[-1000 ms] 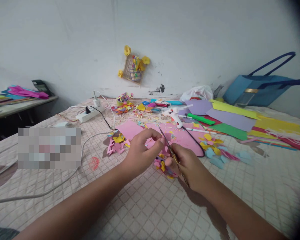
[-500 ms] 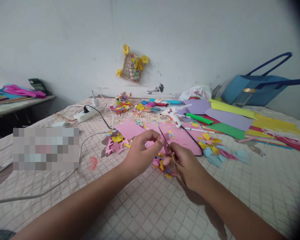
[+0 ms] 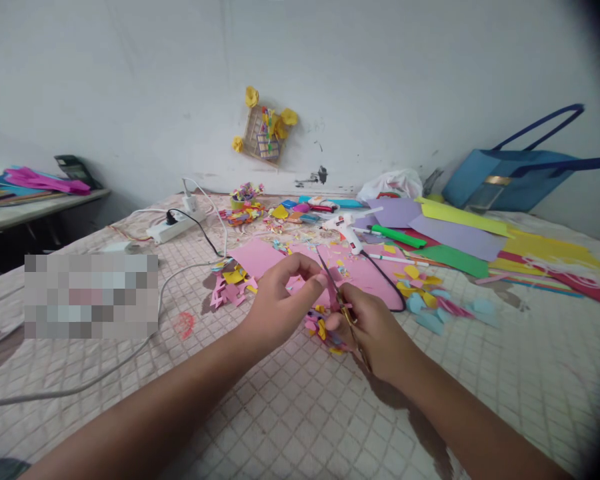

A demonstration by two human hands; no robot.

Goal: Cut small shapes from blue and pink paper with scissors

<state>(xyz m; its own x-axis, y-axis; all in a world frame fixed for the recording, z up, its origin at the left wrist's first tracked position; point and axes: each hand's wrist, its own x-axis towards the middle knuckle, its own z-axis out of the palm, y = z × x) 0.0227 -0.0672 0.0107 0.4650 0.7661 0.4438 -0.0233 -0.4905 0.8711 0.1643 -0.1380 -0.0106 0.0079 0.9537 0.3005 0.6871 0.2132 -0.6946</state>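
My right hand (image 3: 380,327) is wrapped round the gold handles of a pair of scissors (image 3: 349,312), whose dark blades point up and away. To their left my left hand (image 3: 285,300) holds thumb and forefinger pinched near the blade tips; what it grips, if anything, is too small to make out. Pink paper sheets (image 3: 257,257) lie behind both hands. A heap of small pink, yellow and purple paper pieces (image 3: 323,328) sits on the table between my hands, partly hidden by my right fingers. Pink cuttings (image 3: 227,291) lie left of my left hand.
A white glue gun (image 3: 347,233) with a black cord stands behind my right hand. Coloured sheets (image 3: 460,237) and a blue bag (image 3: 510,180) are at the right. A power strip (image 3: 173,228) and cables lie left on the quilted cloth (image 3: 300,413). A decoration (image 3: 266,133) hangs on the wall.
My left hand has shifted slightly left, and its thumb and forefinger look a little more stretched. My right hand and the scissors have hardly moved.
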